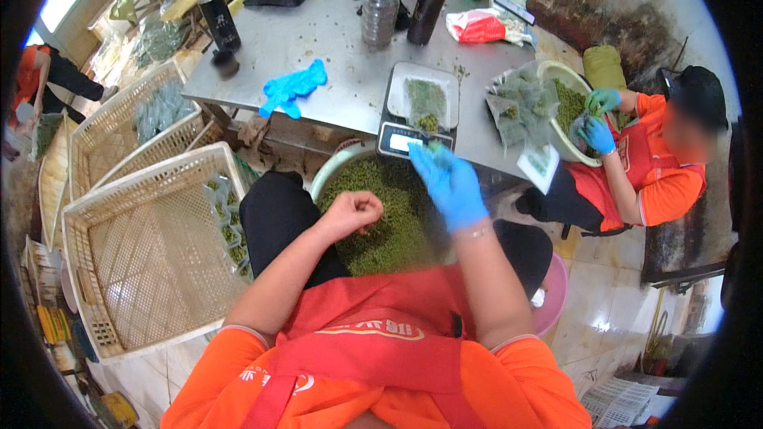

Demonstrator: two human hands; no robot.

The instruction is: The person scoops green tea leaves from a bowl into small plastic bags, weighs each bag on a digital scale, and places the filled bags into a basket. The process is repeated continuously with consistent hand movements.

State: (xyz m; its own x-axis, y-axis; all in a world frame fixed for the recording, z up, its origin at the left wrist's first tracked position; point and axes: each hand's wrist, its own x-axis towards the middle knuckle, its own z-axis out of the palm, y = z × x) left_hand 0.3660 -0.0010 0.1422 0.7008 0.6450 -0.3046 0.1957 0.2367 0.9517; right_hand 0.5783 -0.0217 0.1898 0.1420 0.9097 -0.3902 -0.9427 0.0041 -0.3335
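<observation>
My left hand (pixel 355 214), bare, is curled closed above a basin (pixel 322 179) filled with small green berries (pixel 381 230), which look like green peppercorns. Whatever its fingers may hold is hidden. My right hand (pixel 451 189), in a blue glove, reaches to the front of a digital scale (pixel 395 140). Its fingertips are pinched, with a blurred bit of green berries (pixel 434 148) at them. On the scale's white tray (pixel 451 99) lies a clear plastic bag (pixel 425 95) with green berries inside and at its mouth.
A blue glove (pixel 292 89), bottles (pixel 216 16) and a jar (pixel 380 20) are on the metal table (pixel 342 111). Plastic crates (pixel 151 262) with bags (pixel 226 222) stand left. At right a gloved co-worker (pixel 644 143) handles berries over another basin (pixel 548 71), beside clear bags (pixel 520 103).
</observation>
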